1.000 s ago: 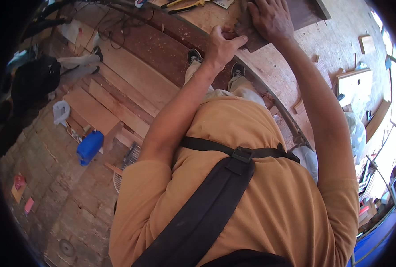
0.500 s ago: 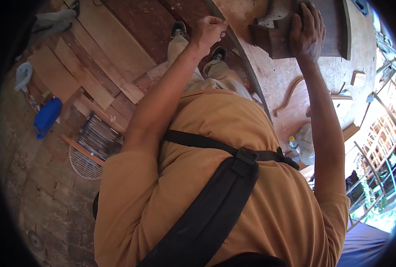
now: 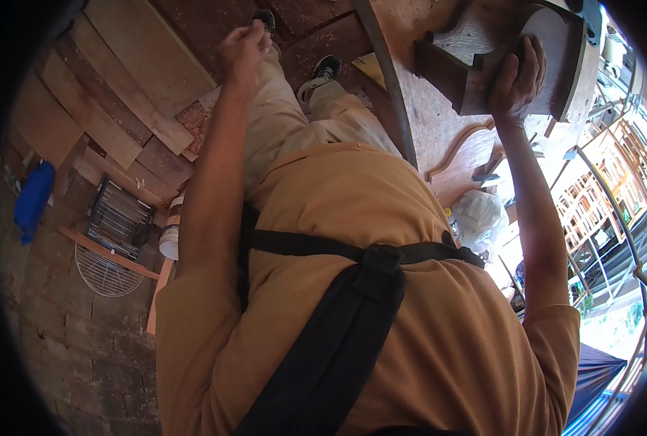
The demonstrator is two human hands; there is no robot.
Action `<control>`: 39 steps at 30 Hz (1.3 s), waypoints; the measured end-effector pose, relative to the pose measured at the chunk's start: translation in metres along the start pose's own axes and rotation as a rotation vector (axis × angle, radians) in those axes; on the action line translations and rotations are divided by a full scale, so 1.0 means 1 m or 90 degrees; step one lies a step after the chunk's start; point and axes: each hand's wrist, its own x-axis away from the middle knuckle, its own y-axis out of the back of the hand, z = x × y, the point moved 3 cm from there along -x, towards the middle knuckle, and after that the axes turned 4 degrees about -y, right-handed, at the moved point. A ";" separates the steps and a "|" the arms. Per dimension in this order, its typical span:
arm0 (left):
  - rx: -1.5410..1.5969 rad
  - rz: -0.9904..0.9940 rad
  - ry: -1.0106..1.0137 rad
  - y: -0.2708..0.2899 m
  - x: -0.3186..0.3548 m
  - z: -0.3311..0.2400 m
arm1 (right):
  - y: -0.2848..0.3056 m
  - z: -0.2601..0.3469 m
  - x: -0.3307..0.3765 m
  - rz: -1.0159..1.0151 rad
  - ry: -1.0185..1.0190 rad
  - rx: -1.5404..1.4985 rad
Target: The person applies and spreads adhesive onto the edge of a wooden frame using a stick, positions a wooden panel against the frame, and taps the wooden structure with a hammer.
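Note:
My right hand (image 3: 517, 83) grips the edge of a dark brown wooden piece (image 3: 552, 43), its fingers over the top of a raised part. The piece looks like a small assembly of boards with a curved cutout, tilted on the workbench (image 3: 402, 43). Out to the left, away from the bench, my left hand (image 3: 243, 52) hangs in the air above the floor boards. Its fingers are curled and pressed together, slightly blurred. Anything small between them is hidden.
A curved board (image 3: 463, 151) and a clear plastic bag (image 3: 480, 216) lie on the bench nearer me. Wooden planks (image 3: 94, 91) cover the floor at left. A wire rack (image 3: 120, 218), a blue bag (image 3: 34, 200) and a white bucket (image 3: 169, 243) are beside me.
My left hand has swung left, away from the bench edge. My right hand stays on the wooden piece, its fingers now more bent around it, and the piece looks turned. The view has shifted.

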 end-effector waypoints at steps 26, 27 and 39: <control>-0.259 0.157 0.014 -0.034 0.015 -0.018 | 0.005 0.016 -0.004 0.010 -0.079 0.035; -0.267 0.159 -0.008 -0.038 0.015 -0.020 | 0.007 0.016 -0.007 0.014 -0.086 0.039; -0.497 0.356 -0.311 -0.138 0.082 -0.087 | 0.012 0.024 0.003 0.038 -0.191 0.037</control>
